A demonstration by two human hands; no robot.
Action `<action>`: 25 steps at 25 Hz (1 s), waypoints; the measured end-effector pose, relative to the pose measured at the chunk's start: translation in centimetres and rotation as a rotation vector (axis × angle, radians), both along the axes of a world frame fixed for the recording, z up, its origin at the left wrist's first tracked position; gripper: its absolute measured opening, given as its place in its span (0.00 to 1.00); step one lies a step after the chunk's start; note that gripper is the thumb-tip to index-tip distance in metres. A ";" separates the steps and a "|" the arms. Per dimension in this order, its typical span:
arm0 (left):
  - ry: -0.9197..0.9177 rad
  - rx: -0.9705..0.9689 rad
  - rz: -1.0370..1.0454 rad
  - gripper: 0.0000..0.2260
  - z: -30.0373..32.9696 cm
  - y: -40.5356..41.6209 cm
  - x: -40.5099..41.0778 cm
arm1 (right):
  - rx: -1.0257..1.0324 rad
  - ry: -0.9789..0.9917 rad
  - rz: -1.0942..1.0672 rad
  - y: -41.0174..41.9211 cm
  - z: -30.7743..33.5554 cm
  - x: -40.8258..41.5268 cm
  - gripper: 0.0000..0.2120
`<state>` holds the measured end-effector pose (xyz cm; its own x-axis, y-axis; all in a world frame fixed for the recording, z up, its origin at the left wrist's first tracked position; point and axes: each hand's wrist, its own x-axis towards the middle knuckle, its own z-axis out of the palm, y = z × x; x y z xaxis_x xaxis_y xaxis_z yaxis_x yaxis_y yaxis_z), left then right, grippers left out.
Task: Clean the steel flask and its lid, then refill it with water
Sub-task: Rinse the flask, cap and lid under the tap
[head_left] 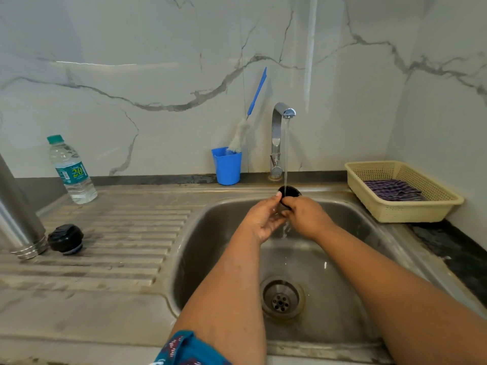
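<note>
- I am rinsing a small black lid [289,193] under the water [286,154] that runs down from the tap [279,133], up over the sink [355,214].
- My right hand [307,217] has its fingers curled round the lid, so its grip is closed on it. My left hand [263,219] is cupped with fairly loose fingers, and its thumb tip touches the lid's near edge.
- The lid is a short, round thing. It is tipped so one flat face turns up and toward the tap. Its short middle line leans from my hands up toward the wall.
- The steel flask [19,219] is far off on the left, on the ribbed draining part of the desk [118,233]. Only its lower part shows. It looks like it stands up, but its top runs out of view, so I cannot tell how its mouth is.
- Another black cap [66,239] sits just beside the flask's bottom.
- What could go wrong: the lid is wet, so I think it could slip out of my fingers and drop into the sink near the drain [282,299].
- The water hits the tipped lid, so it could splash onto the desk.
- The flask is close to the left edge of view. I think a careless elbow could knock it over.
</note>
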<state>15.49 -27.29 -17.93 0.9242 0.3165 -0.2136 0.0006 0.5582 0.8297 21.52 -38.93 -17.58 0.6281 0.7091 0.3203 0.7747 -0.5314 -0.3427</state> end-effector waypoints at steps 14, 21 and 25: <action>-0.032 0.209 0.081 0.10 -0.1 0.1 0.6 | -0.226 0.036 0.037 -0.1 1.3 -0.2 0.23; 0.255 0.207 0.024 0.16 0.5 0.4 0.2 | -0.229 -0.119 0.099 -0.8 2.0 0.2 0.19; 0.438 0.235 0.121 0.24 -0.4 1.4 0.1 | -0.191 -0.221 0.051 -0.4 2.4 0.1 0.08</action>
